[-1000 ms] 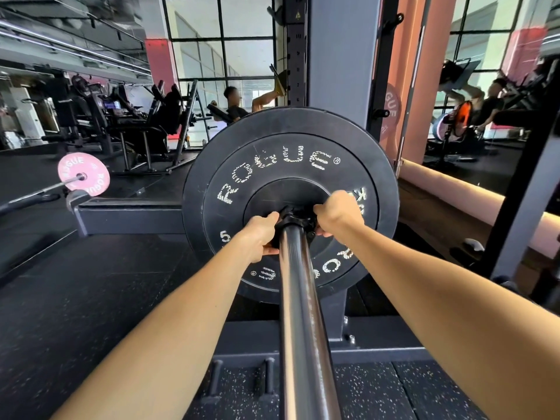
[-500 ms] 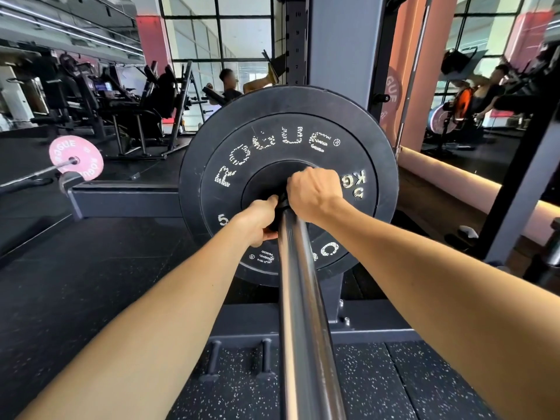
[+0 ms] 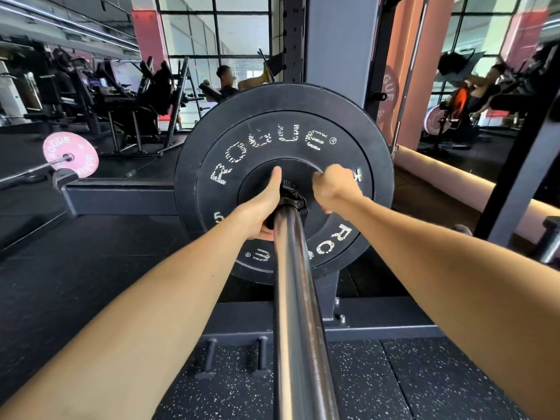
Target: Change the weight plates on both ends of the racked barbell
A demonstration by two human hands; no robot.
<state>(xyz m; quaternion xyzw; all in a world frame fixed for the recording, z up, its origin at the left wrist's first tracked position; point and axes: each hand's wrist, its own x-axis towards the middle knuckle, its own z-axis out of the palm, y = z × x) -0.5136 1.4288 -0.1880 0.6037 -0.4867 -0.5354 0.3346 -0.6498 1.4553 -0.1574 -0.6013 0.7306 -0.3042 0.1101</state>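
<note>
The barbell sleeve (image 3: 298,298) runs from the bottom centre of the frame straight away to the black Rogue bumper plate (image 3: 285,137) at mid-frame, lettered "ROGUE" with a "5" and part of "KG". The black collar (image 3: 291,194) sits against the plate's hub, between both hands. The left hand (image 3: 262,204) grips the sleeve beside the collar, thumb raised; the right hand (image 3: 333,186), clenched with fingers hidden, is nearer its lever. A pink Rogue plate (image 3: 71,154) shows at left.

You are looking at one black plate (image 3: 285,131), one bar (image 3: 298,298), one collar (image 3: 291,197), one pink plate (image 3: 70,154) at left, and your two hands: left hand (image 3: 263,204), right hand (image 3: 335,186).
</note>
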